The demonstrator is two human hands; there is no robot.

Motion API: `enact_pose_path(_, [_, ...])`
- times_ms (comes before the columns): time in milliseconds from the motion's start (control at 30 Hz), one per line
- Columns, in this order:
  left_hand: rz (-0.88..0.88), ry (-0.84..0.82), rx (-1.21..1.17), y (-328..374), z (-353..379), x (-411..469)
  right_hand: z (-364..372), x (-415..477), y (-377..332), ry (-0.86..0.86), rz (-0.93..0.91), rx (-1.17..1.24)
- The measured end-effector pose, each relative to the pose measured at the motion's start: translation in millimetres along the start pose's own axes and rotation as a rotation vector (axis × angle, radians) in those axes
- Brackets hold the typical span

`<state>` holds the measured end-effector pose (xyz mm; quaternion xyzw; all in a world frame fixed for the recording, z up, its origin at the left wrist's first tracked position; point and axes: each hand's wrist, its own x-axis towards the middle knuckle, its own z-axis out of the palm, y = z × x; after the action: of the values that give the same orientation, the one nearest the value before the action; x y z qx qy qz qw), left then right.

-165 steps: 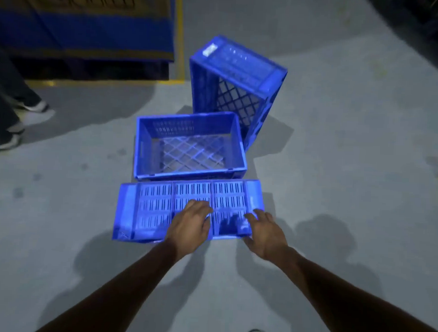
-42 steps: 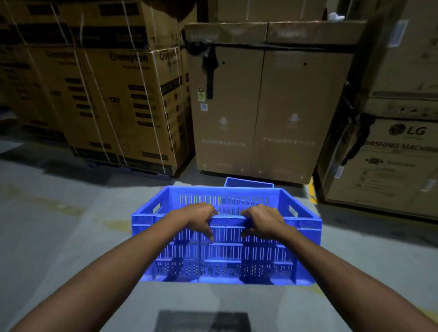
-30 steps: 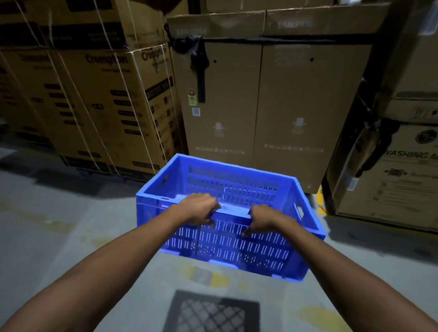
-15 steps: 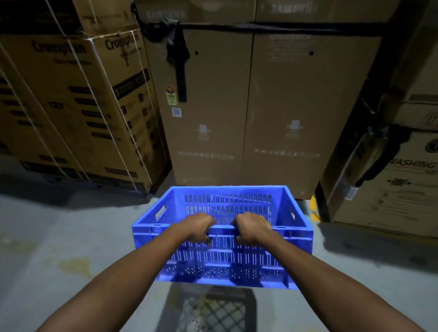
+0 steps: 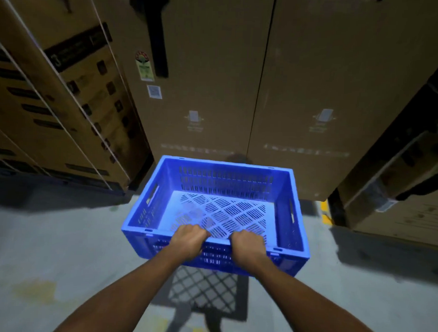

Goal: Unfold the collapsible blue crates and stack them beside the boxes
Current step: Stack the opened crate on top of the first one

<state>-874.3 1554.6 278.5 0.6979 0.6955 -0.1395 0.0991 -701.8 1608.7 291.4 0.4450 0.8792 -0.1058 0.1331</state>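
Note:
An unfolded blue crate (image 5: 289,213) with slotted walls and a lattice floor hangs above the grey floor, its far wall close to the tall cardboard boxes (image 5: 241,79). My left hand (image 5: 189,241) and my right hand (image 5: 247,246) both grip the crate's near long rim, side by side near its middle. The crate is upright and level, and its latticed shadow falls on the floor under it. No other crate is in view.
Strapped cardboard boxes (image 5: 54,98) stand at the left, and more boxes (image 5: 406,172) at the right with a dark gap between them and the middle ones. A yellow floor mark (image 5: 326,214) lies at the right. The concrete floor (image 5: 48,246) spreads in front.
I have moved closer to the boxes with the crate held in both hands. The view now looks down into the crate, which sits nearer the middle boxes.

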Motion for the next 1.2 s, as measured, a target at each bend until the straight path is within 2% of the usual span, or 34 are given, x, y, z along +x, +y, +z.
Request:
enact_pose_path(333, [-0.032, 0.009, 0.050, -37.4, 203.1, 182.7, 205.0, 187.2, 33.8, 0.037, 0.008, 0.057])
enact_pose_path(600, [-0.064, 0.050, 0.069, -60.9, 314.6, 282.9, 311.0, 290.3, 47.0, 0.099, 0.039, 0.066])
enact_pose_path(900, [-0.099, 0.006, 0.074, -90.5, 377.9, 326.7, 369.2, 354.6, 36.3, 0.100, -0.001, 0.051])
enact_pose_path(1200, [-0.010, 0.011, 0.071, -87.5, 363.9, 353.9, 363.7, 371.8, 60.7, 0.080, 0.022, 0.033])
